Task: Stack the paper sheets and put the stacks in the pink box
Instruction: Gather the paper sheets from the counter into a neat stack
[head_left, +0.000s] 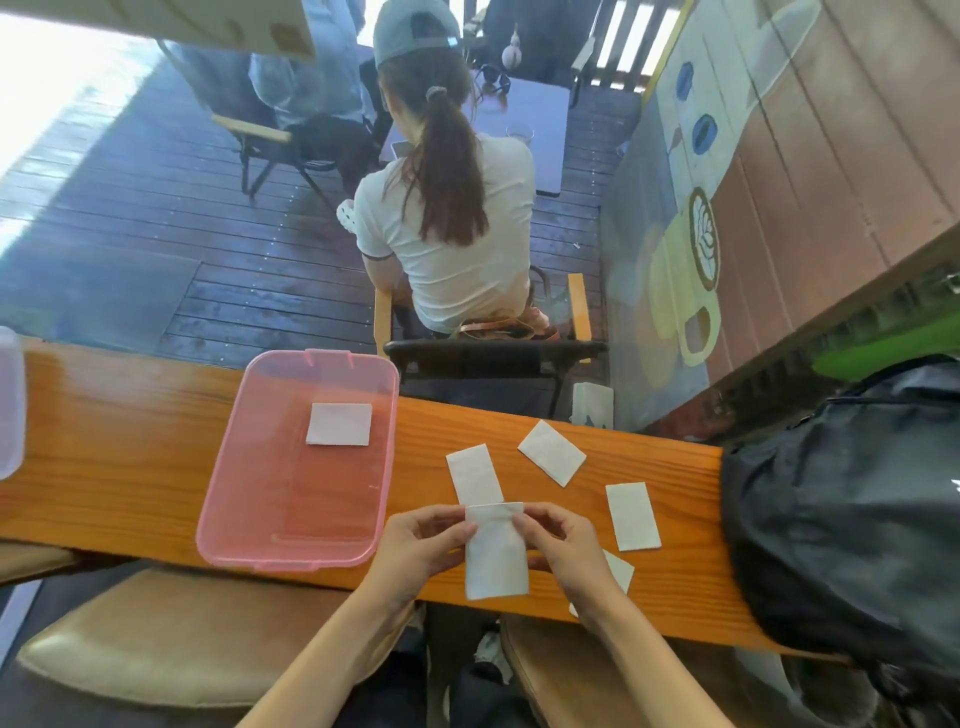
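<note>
Both hands hold one white paper sheet (496, 558) upright over the near edge of the wooden counter; my left hand (423, 545) pinches its upper left corner and my right hand (563, 551) its upper right corner. Three loose sheets lie flat on the counter beyond: one (472, 474) just behind the held sheet, one (551, 453) turned at an angle, one (632, 515) to the right. Another sheet (621, 569) lies partly hidden under my right hand. The open pink box (249, 441) sits to the left with a small white stack (339, 424) inside it.
A black backpack (852, 519) fills the counter's right end. A pale pink lid (10, 405) lies at the far left. The wooden counter (130, 441) is narrow, with padded stools below its near edge. Beyond it a person in a white shirt sits on a chair, facing away.
</note>
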